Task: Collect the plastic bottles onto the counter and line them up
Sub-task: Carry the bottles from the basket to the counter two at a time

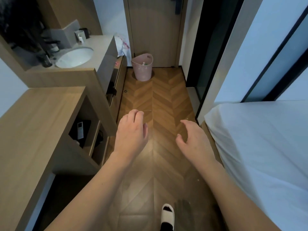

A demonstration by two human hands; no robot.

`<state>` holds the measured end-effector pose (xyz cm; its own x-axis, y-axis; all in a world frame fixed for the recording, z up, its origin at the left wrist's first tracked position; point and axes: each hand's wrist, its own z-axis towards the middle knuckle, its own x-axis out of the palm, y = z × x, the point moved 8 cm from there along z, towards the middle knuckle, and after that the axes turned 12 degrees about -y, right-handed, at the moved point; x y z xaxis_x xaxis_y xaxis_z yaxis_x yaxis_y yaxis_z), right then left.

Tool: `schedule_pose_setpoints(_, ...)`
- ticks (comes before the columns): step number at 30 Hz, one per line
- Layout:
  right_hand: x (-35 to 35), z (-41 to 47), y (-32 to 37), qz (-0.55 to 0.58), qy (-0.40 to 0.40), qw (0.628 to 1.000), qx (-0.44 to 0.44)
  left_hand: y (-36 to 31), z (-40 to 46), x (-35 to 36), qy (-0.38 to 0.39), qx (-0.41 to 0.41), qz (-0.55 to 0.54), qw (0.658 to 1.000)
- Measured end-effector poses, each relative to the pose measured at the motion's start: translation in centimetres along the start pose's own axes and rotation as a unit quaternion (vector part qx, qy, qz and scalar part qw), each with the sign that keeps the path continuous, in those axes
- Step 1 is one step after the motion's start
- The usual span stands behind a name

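Both hands hang in the air over the herringbone wood floor (160, 100), palms down and holding nothing. The left hand (131, 132) has its fingers loosely curled under; the right hand (191, 139) is a little wider, fingers bent and spread, thumb apart from them. The two are near each other but not touching.

Just left of the left hand stands a wooden cabinet (41, 114) with an open shelf, where a white remote (80, 130) lies on something dark. Right of the right hand is the corner of a bed with a white sheet (258, 147). Below the hands, a foot in a white slipper (168, 214) stands on the floor.

Ahead of the hands, well apart from them, a pink bin (142, 67) sits on the floor before a closed wooden door (155, 27). Inside it a pale bottle top (143, 63) and something green show above the rim; what they are is too small to tell for sure. Nothing lies on the floor between the hands and the bin. Ahead and to the left, the grey counter (100, 45) holds a white sink (75, 57), cups (82, 35) at the back and a dark tumbler beside the basin. A patterned plastic bag (122, 45) hangs off the counter's far end.

No writing is readable anywhere.
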<state>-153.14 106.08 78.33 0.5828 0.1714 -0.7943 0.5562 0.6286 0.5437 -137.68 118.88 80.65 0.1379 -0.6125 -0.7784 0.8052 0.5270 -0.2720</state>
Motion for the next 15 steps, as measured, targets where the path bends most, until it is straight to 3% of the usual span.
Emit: schedule_pose_setpoints(15,6.8,26.1,-3.5,0.001,-0.005,1.000,-0.014,2.5,22.8,15.3,-0.006,0.013,0.018,1.000)
